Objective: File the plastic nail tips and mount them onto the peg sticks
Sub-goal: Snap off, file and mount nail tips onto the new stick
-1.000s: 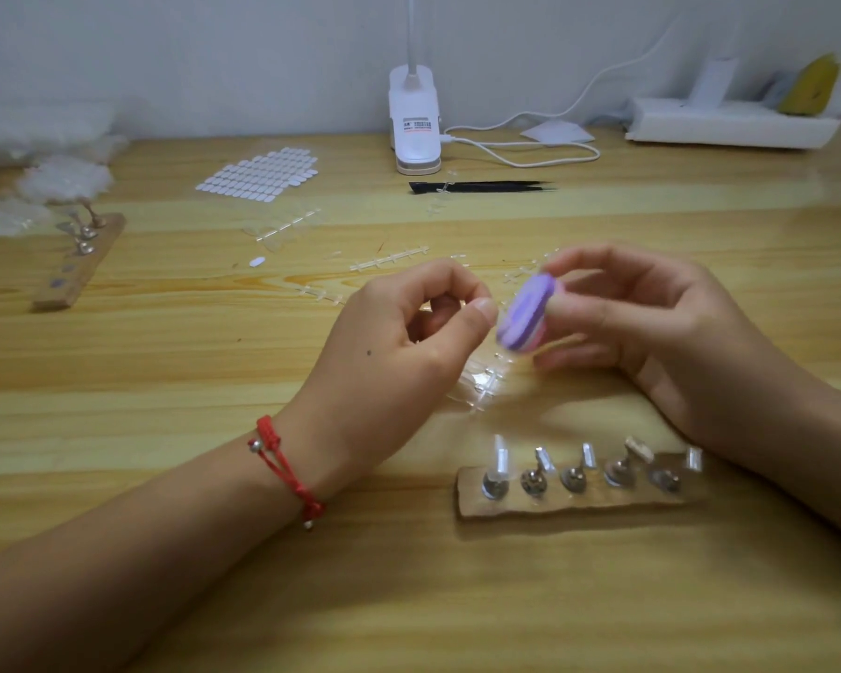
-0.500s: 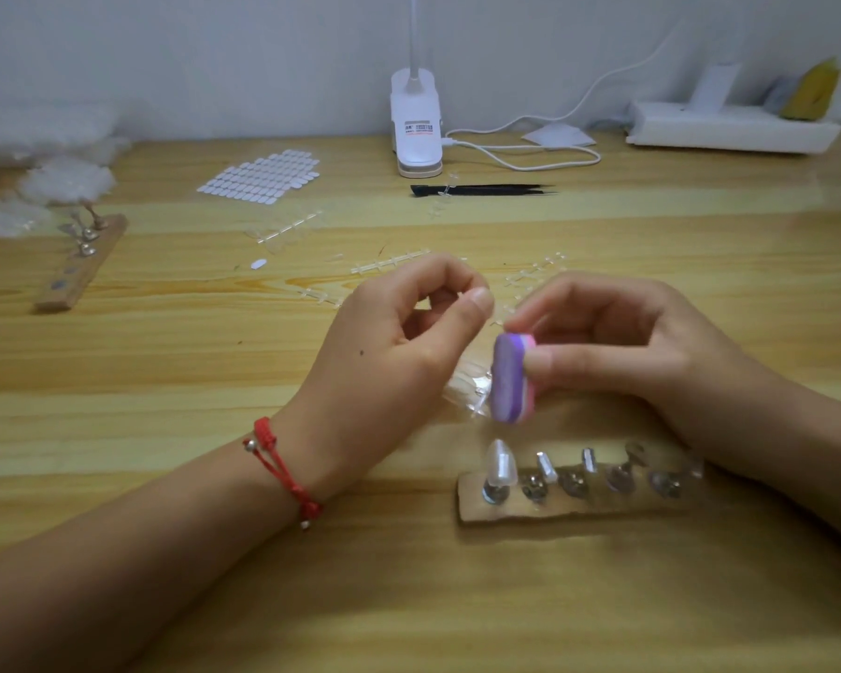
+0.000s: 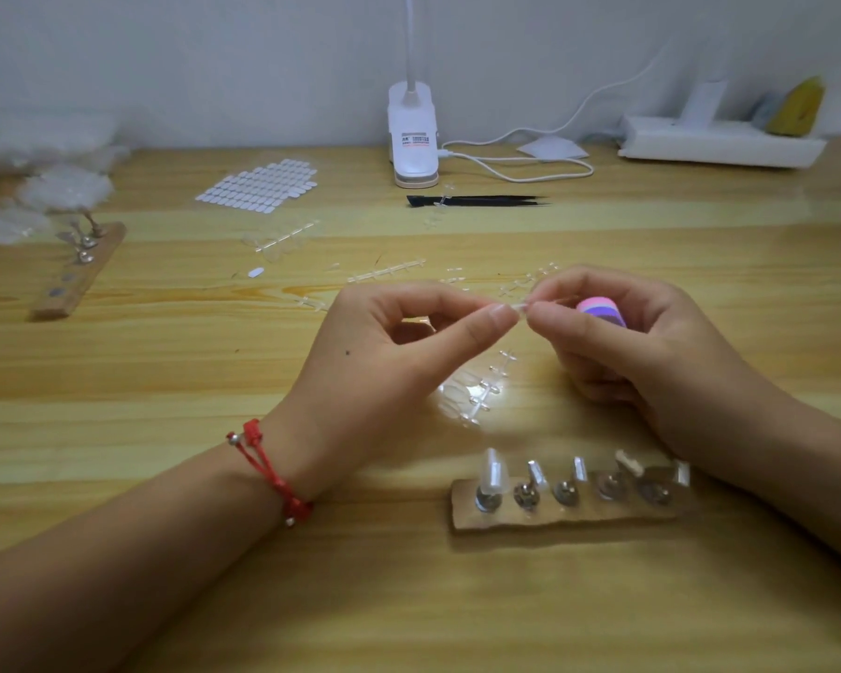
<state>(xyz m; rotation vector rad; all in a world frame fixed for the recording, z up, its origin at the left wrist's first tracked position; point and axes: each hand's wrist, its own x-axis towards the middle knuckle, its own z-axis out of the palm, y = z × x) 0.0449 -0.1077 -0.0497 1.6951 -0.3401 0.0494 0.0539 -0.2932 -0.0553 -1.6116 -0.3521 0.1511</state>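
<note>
Mid-frame, our left hand point(image 3: 389, 361) and right hand point(image 3: 651, 361) each pinch one end of a small clear nail tip point(image 3: 521, 307), its long axis running left to right. The right hand's curled fingers also hold a pink-purple block file point(image 3: 603, 309). The metal pegs point(image 3: 566, 488) stand lower in the frame, nearer the right hand, on the wooden tabletop point(image 3: 166, 381).

Wooden table point(image 3: 166, 371) carrying: near peg board point(image 3: 554, 519); second peg board point(image 3: 81, 276), lying far left; tab sheet point(image 3: 258, 187); clip lamp point(image 3: 412, 138); black tweezers point(image 3: 477, 201); clear nail-tip strips point(image 3: 467, 395), lying mid-table; power strip point(image 3: 719, 145).
</note>
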